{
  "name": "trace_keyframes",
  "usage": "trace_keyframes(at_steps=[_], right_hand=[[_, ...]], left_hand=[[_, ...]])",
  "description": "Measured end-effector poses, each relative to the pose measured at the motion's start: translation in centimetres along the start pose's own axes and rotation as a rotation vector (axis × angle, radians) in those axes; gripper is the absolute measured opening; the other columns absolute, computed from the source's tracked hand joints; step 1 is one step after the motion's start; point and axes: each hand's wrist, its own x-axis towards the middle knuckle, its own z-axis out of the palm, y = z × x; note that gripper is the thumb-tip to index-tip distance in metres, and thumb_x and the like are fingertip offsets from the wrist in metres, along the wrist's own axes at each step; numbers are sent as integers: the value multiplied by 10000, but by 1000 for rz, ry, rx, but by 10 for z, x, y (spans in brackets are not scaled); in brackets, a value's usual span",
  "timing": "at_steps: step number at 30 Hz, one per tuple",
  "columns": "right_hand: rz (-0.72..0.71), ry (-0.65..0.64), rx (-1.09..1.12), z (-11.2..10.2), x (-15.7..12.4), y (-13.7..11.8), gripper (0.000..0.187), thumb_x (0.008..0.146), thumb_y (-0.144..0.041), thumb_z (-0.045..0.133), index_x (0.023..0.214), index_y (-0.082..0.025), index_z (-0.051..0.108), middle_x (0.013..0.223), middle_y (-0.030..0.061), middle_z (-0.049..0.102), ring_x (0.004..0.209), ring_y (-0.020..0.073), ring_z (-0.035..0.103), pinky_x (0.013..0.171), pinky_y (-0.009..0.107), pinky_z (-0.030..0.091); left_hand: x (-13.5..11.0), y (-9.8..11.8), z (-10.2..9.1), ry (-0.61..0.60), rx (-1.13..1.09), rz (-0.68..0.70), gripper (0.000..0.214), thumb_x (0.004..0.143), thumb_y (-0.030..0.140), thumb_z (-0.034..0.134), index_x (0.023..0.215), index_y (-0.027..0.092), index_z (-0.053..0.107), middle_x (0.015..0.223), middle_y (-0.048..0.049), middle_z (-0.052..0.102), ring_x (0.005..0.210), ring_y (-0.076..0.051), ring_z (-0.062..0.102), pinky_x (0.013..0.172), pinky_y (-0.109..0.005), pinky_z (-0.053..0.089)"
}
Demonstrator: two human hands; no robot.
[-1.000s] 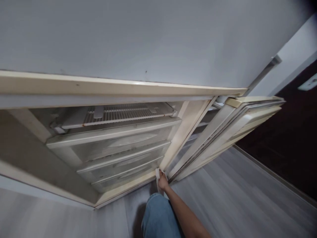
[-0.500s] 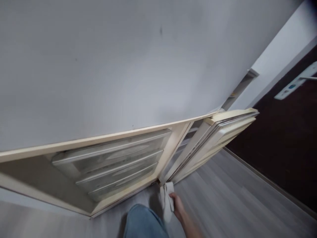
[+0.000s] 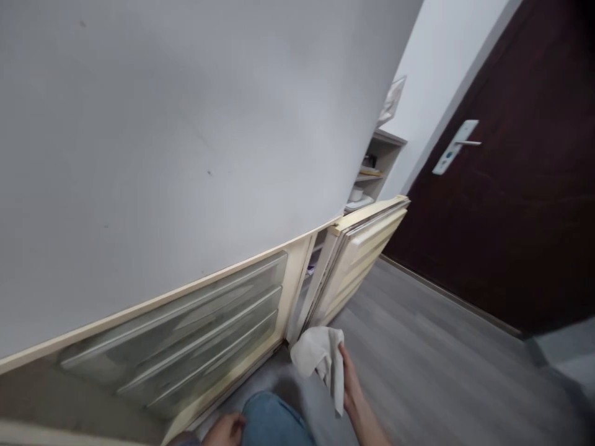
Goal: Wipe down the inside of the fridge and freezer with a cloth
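Observation:
A white cloth hangs loosely bunched in my right hand, in front of the lower hinge corner of an open fridge door. My fingers close on the cloth's right side. At the bottom edge my left hand rests beside my knee with its fingers curled; I see nothing in it, and part of it is cut off. To the left lies the cream-coloured fridge compartment, its inner wall ribbed.
The fridge's grey side panel fills the upper left. Behind the open door stands a shelf unit holding small items. A dark brown door with a white handle plate is at the right, above grey wood-look flooring.
My view has swung to the right. The cloth, narrow and folded before, now hangs wider and looser from my right hand. My left hand has come into view beside the knee.

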Motion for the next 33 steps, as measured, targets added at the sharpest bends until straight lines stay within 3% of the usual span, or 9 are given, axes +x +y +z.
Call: trace_keyframes(at_steps=[4, 9, 13, 15, 17, 19, 23, 27, 33], right_hand=[[-41, 85, 46, -8, -33, -12, 311, 606, -289, 793, 852, -126, 693, 751, 84, 737, 725, 266, 710, 776, 378, 572], [-175, 214, 153, -36, -75, -29, 335, 536, -336, 798, 794, -144, 704, 829, 113, 745, 897, 320, 700, 895, 423, 535], [-368, 305, 318, -65, -110, -34, 431, 489, -312, 827, 875, -158, 712, 860, 88, 750, 981, 327, 680, 966, 451, 494], [-444, 346, 382, -79, -128, -32, 455, 487, -313, 830, 898, -158, 712, 871, 89, 750, 1004, 335, 671, 981, 464, 482], [-495, 386, 411, -93, -146, -26, 473, 493, -329, 831, 913, -148, 712, 892, 102, 748, 1019, 349, 662, 988, 482, 475], [-540, 421, 402, -105, -162, -20, 487, 508, -359, 828, 928, -141, 710, 924, 118, 744, 1038, 362, 651, 995, 503, 467], [-602, 470, 368, -127, -189, -7, 514, 516, -409, 817, 945, -150, 700, 963, 133, 737, 1079, 379, 629, 996, 526, 465], [-606, 524, 449, -142, -211, 0, 568, 499, -385, 828, 1002, -172, 675, 1001, 113, 733, 1076, 372, 634, 973, 520, 487], [-659, 541, 463, -146, -227, -2, 514, 532, -371, 819, 984, -168, 682, 1013, 112, 731, 1086, 357, 633, 1001, 506, 477]], left_hand=[[27, 60, -37, 36, -70, 296, 332, 840, 161, 421, 1045, 227, 673, 1141, -47, 739, 1109, -187, 654, 1038, -342, 484], [12, 206, -99, 156, 36, 806, 363, 895, 232, 350, 1124, 221, 632, 1264, -84, 659, 1205, -192, 577, 1076, -397, 456], [-9, 311, -138, 453, 157, 1230, 325, 889, 192, 378, 1104, 187, 622, 1264, -105, 640, 1207, -197, 546, 1067, -391, 457], [-10, 354, -150, 624, 233, 1330, 326, 883, 194, 392, 1121, 163, 614, 1294, -121, 618, 1228, -222, 518, 1091, -401, 428], [-4, 394, -160, 717, 385, 1294, 375, 879, 218, 397, 1199, 134, 575, 1367, -146, 563, 1274, -262, 478, 1124, -421, 380], [8, 429, -166, 748, 561, 1102, 434, 883, 269, 388, 1262, 109, 524, 1464, -180, 465, 1335, -314, 417, 1118, -445, 368], [38, 478, -169, 653, 679, 773, 484, 814, 324, 503, 1191, 26, 561, 1414, -311, 469, 1224, -401, 522, 959, -482, 472], [57, 490, -166, 597, 702, 660, 595, 772, 376, 567, 1241, 13, 512, 1209, -320, 618, 1102, -388, 610, 864, -447, 503], [54, 480, -167, 608, 740, 740, 587, 792, 447, 537, 1213, 38, 505, 1176, -293, 628, 1101, -362, 604, 876, -413, 479]])
